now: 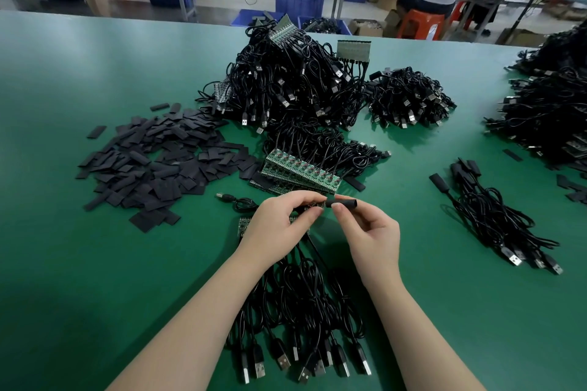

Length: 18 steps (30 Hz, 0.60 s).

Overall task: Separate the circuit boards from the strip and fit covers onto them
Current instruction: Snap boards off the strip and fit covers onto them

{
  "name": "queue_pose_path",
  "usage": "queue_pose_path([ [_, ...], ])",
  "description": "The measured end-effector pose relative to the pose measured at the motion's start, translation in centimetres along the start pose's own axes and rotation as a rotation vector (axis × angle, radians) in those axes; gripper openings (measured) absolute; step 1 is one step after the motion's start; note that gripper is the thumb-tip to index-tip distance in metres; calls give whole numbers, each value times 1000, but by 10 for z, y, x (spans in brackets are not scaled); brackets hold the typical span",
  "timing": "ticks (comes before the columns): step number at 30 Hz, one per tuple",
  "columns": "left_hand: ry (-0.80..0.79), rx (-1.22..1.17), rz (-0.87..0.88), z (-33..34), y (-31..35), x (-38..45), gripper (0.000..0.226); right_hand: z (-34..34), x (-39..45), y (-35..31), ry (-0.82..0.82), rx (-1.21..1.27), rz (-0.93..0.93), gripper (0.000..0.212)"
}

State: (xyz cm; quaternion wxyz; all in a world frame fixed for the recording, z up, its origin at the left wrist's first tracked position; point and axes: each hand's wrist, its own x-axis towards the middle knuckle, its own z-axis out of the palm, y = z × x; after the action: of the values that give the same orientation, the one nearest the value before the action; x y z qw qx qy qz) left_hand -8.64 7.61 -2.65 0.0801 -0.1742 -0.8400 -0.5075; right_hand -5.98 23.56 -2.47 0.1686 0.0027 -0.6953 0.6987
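Nearest, USB cables (298,311) trail from under the wrists. Left hand (279,225) pinches a small circuit board (313,206), holding it level; right hand (365,232) pinches a black cover (344,203) at the board's end, apparently aligned for sliding on. Just beyond the hands lies the board strip (298,173); loose covers (158,162) are heaped far left of the left hand, within reach

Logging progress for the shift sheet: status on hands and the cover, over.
Left hand pinching circuit board. Right hand pinching black cover, at board's end. Nothing blocking.
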Motion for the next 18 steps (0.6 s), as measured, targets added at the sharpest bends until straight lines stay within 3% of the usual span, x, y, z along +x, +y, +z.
queue_pose_path([
  [10, 10, -35, -24, 1, -3, 0, 22, 2, -2, 3, 17, -81, -63, 29],
  [18, 60, -40, -38, 2, -4, 0, 20, -1, 3, 8, 125, -70, 45, 14],
])
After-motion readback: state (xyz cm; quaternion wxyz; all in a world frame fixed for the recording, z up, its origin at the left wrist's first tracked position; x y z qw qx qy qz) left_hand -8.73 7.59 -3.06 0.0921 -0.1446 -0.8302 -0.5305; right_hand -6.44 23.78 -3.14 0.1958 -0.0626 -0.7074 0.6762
